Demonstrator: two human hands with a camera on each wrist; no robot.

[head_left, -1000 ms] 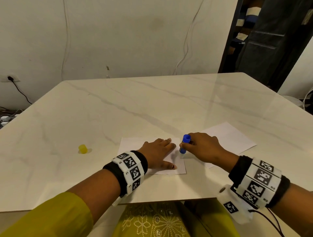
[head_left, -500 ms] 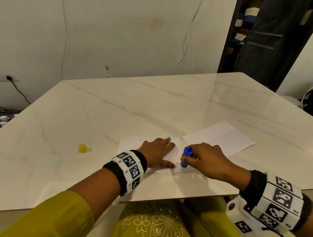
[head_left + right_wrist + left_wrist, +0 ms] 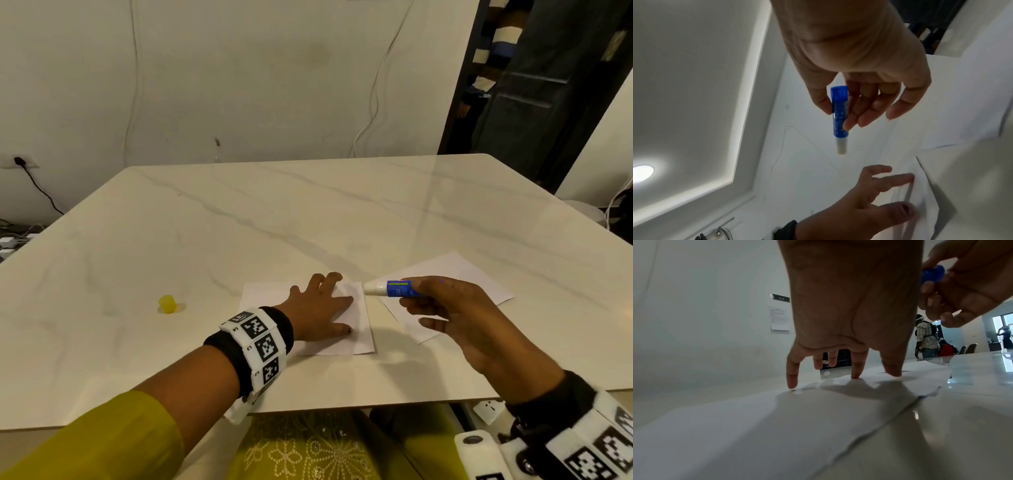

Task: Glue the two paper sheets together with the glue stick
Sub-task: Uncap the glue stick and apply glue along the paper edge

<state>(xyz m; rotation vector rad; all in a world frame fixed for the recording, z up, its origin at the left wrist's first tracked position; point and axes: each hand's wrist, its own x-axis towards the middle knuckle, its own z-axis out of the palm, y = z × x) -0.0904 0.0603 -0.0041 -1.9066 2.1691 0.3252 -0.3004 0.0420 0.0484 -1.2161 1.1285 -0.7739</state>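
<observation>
Desk (image 3: 308, 212): pale marble top; carries both sheets, set toward the near edge.

Far sheet (image 3: 455, 284): flat on the desk to the right, well clear of glue, partly under the raised right hand.

Near sheet (image 3: 356, 329): flat, pinned by the left hand (image 3: 318, 305), fingers spread and straight, tips pressing the paper (confirmed in left wrist view).

Right hand (image 3: 455, 315): lifted off the desk, thumb and fingers pinched round the glue stick (image 3: 390, 287). Stick lies roughly level, white tip toward the near sheet's right edge, not touching paper.

Yellow cap (image 3: 167, 304): alone on the desk, well to the left.

Judgement: gluing step in progress or between strokes. To do it well, tip the stick down to vertical, run light even strokes along the edge and out past the margin, keep the left hand pressing so the sheet does not drag or wrinkle. Whether glue already covers the sheet cannot be told.
</observation>
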